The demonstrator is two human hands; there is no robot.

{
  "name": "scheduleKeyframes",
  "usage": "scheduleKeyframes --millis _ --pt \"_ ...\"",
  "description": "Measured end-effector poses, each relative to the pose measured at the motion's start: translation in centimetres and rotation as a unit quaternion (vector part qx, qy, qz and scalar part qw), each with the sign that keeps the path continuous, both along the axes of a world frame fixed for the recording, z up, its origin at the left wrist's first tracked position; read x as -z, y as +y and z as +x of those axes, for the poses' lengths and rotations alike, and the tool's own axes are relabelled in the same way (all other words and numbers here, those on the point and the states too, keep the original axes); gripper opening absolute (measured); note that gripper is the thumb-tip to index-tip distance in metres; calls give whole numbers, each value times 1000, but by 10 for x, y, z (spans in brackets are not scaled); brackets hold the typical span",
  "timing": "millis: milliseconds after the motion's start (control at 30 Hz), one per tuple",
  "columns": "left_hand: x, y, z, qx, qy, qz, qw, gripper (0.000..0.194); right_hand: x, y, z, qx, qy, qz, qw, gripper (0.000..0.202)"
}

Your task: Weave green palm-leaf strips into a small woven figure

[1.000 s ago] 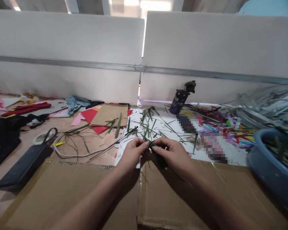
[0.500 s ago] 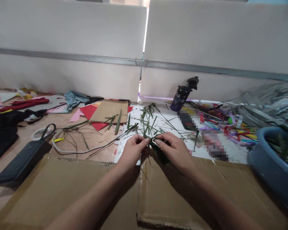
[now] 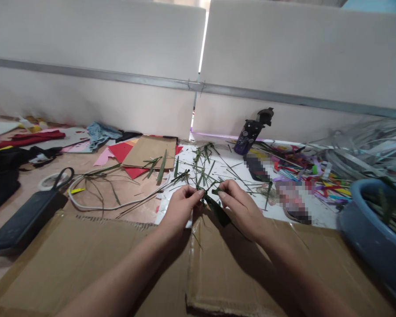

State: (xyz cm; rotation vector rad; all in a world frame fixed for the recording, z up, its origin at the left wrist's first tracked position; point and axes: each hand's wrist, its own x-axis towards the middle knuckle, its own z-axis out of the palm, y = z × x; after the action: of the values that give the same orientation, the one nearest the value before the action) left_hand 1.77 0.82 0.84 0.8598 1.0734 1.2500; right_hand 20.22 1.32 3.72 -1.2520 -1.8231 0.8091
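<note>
Between my two hands is a dark green leaf strip (image 3: pixel 218 212), long and narrow, slanting down to the right. My left hand (image 3: pixel 184 203) pinches its upper end between thumb and forefinger, where several thin strands meet. With thumb and forefinger, my right hand (image 3: pixel 235 200) grips a short green leaf end beside the same spot. Just how the strands cross at my fingertips is too small to tell. Beyond my hands, loose green leaf pieces (image 3: pixel 203 176) lie scattered on a white sheet (image 3: pixel 229 165).
Cardboard (image 3: pixel 119 264) lies under my forearms. A blue basin (image 3: pixel 363 220) holding leaves stands at right. Behind are a dark bottle (image 3: pixel 247 136) with its lid up, colourful strips (image 3: pixel 336 189) and a brown board (image 3: pixel 150 152). A black power bank (image 3: pixel 26 220) and white cable (image 3: pixel 102 208) lie left.
My right hand has moved slightly up and away from my left, drawing a short leaf end with it. More of the long leaf strip now shows. My left hand stays nearly in place.
</note>
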Motion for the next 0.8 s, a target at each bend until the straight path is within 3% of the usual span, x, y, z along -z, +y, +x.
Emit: scheduleKeyframes --millis 133,533,800 --pt "0 0 0 -1 8 -2 1000 32 2 -2 -6 -1 17 -52 998 13" --pt "-2 -7 6 -14 11 4 1000 30 1 -8 -16 64 -76 -25 995 9" --pt "-7 -10 9 -26 31 4 999 28 3 -7 -16 70 -82 -55 993 13"
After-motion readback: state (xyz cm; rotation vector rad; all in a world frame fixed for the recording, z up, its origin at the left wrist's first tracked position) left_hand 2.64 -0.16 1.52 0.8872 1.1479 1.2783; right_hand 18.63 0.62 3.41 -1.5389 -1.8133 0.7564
